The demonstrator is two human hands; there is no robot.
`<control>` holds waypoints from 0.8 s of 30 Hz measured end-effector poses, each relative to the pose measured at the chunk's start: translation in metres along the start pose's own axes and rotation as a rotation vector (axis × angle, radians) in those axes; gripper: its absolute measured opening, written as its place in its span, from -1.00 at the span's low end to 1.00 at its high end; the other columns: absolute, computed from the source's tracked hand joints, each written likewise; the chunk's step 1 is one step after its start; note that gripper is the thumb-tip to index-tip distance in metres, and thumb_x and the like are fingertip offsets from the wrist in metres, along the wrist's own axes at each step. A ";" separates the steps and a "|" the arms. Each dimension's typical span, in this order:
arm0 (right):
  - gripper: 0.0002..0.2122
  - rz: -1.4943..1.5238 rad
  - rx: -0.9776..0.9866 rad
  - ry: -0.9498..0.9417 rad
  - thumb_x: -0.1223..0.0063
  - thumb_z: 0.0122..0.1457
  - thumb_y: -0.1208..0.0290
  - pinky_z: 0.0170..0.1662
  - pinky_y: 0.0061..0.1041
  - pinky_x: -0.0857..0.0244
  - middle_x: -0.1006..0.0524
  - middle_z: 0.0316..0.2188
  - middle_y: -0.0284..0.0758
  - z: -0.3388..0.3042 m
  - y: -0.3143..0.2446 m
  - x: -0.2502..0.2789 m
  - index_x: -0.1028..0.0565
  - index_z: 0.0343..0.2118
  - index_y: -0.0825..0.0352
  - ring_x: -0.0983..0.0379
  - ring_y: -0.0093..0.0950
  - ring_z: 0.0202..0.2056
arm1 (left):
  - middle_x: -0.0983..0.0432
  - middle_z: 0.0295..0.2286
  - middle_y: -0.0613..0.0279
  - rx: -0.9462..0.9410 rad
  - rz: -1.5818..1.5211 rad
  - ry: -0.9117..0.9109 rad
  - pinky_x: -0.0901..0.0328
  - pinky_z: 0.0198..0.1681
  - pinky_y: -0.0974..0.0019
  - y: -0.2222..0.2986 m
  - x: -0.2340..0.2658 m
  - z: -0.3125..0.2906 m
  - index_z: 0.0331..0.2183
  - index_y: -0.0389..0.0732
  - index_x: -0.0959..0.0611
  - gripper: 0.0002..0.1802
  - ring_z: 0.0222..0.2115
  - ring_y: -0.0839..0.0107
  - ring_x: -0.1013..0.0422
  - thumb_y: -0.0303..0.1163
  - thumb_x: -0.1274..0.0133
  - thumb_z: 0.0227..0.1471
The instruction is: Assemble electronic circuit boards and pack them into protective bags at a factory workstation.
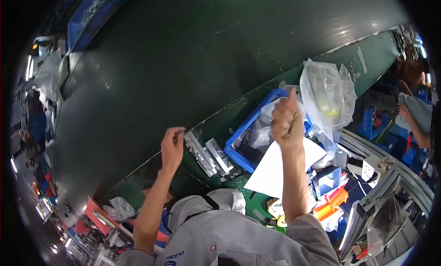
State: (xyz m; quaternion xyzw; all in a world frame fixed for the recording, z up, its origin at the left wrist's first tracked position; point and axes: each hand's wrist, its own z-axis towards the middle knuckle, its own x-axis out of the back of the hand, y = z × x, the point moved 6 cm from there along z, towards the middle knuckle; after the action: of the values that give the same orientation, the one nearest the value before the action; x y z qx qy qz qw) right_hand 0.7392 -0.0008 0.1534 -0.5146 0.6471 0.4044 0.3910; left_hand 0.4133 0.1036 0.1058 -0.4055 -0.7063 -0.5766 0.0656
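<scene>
Curled fingers, thumb close to them, mark my left hand [172, 147], raised at the edge of the dark green belt [183, 73]. Whatever it may pinch is too small to make out. Beside it lie several grey metal blocks and bars [202, 156]. Over a blue plastic bin [240, 160] my right hand [285, 119] is closed with its thumb up. Small dark, shiny metal pieces show within its fingers; their exact kind is unclear. Clear plastic bags [262, 136] lie inside the bin. A white sheet of paper [266, 172] rests against the bin's near side, partly behind my right forearm.
A large clear plastic bag [326, 94] stands right of the bin. Orange bins [330, 204] and yellow tape rolls [278, 221] sit at my right side. Metal framing [390, 174] bounds the right. Another person's hand [404, 111] holds grey cloth-like material at far right.
</scene>
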 end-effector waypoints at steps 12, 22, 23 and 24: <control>-0.56 0.035 -0.155 0.161 0.28 0.45 0.07 -0.77 -0.65 0.28 -0.09 -0.71 -0.53 -0.056 0.168 0.036 -0.19 -0.59 0.15 0.06 -0.69 -0.72 | -0.56 -0.14 0.11 0.244 -0.787 -0.400 -0.39 0.03 0.25 0.018 -0.063 -0.113 -0.09 -0.38 -0.56 -0.69 -0.12 0.32 -0.50 -0.35 0.14 0.34; -0.69 -0.108 -0.025 0.075 0.20 0.43 0.21 -0.63 -0.67 -0.02 -0.28 -0.53 -0.40 -0.066 0.215 -0.028 -0.28 -0.49 0.20 -0.12 -0.63 -0.58 | -0.48 -0.21 0.28 0.226 -1.702 -0.239 -0.25 0.05 0.35 0.117 -0.035 -0.117 -0.03 -0.23 -0.50 -0.54 -0.12 0.47 -0.39 -0.15 0.40 0.39; -0.69 -0.115 -0.029 0.069 0.20 0.43 0.21 -0.63 -0.67 -0.02 -0.28 -0.53 -0.40 -0.067 0.220 -0.034 -0.28 -0.49 0.20 -0.12 -0.63 -0.58 | -0.48 -0.21 0.28 0.216 -1.707 -0.237 -0.25 0.05 0.35 0.114 -0.035 -0.118 -0.03 -0.23 -0.50 -0.54 -0.12 0.47 -0.39 -0.15 0.40 0.39; -0.71 -0.148 0.009 0.091 0.20 0.42 0.22 -0.62 -0.65 -0.05 -0.31 -0.51 -0.39 -0.068 0.221 -0.036 -0.29 -0.47 0.21 -0.14 -0.61 -0.57 | -0.48 -0.10 0.19 0.223 -1.704 -0.197 -0.20 0.14 0.33 0.123 -0.027 -0.117 0.02 -0.30 -0.49 -0.50 -0.04 0.41 -0.38 -0.16 0.41 0.39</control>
State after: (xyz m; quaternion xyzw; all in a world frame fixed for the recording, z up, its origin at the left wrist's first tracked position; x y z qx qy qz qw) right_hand 0.5220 -0.0196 0.2386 -0.5773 0.6261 0.3476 0.3922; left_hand 0.4666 -0.0108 0.2226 0.2229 -0.8246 -0.3186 -0.4110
